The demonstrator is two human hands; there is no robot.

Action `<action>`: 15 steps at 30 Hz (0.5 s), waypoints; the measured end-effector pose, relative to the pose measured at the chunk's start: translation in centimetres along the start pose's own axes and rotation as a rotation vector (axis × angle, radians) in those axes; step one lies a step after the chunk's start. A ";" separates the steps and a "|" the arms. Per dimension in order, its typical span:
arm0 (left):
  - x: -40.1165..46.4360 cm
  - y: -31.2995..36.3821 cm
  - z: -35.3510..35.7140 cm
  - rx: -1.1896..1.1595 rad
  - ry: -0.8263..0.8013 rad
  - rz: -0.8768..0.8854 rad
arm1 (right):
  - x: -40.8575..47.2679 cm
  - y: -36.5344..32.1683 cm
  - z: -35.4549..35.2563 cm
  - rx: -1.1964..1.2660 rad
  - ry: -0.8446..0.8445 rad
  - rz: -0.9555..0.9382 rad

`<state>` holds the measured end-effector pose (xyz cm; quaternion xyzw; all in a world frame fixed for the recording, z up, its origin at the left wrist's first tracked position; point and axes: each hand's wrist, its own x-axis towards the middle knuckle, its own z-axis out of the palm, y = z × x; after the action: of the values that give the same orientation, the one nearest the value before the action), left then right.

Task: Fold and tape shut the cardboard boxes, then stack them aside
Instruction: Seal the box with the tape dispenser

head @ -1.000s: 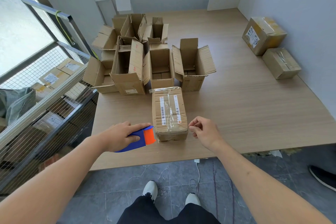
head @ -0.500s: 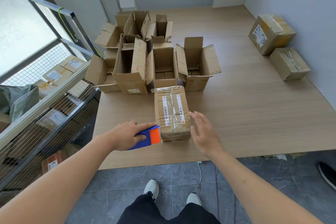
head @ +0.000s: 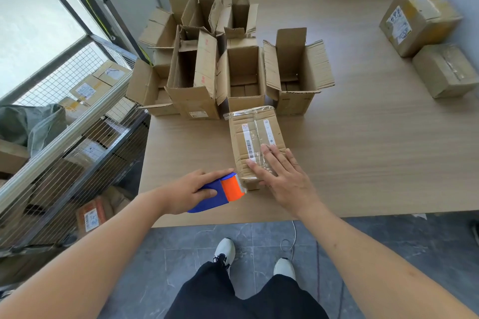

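Head view gives me the wooden table (head: pixel 363 163) first, with a cluster of open boxes (head: pixel 233 65) at its far left and two sealed boxes (head: pixel 427 41) well apart against the right-hand wall. Nearer me lies the taped box (head: pixel 252 134), its long axis running away from me, its near end close to the table's front edge. My right hand (head: pixel 282 179) lies flat on that near end, fingers straight and spread, pressing the clear tape (head: pixel 259 137) along the top seam. My left hand (head: pixel 191 189) grips the blue and orange tape dispenser (head: pixel 223 190), whose toothed edge sits at the box's near left corner, apparently touching it. The right hand is the one on the box and, I judge, better placed to slide it toward the sealed pair.
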<state>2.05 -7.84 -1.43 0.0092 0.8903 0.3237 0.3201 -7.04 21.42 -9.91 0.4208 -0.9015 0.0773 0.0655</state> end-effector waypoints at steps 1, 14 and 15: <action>-0.3 -0.4 -0.1 0.002 -0.003 0.004 | 0.0 0.0 -0.1 0.006 -0.007 -0.002; -0.3 -1.0 0.2 0.069 0.051 -0.038 | 0.8 -0.7 -2.3 0.057 -0.224 0.082; -0.2 -1.0 0.4 0.051 0.056 -0.040 | 1.0 -1.2 -2.8 0.067 -0.253 0.108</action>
<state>2.64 -8.40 -2.15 -0.0096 0.9069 0.2947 0.3010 -6.65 20.45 -6.88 0.3802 -0.9207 0.0573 -0.0668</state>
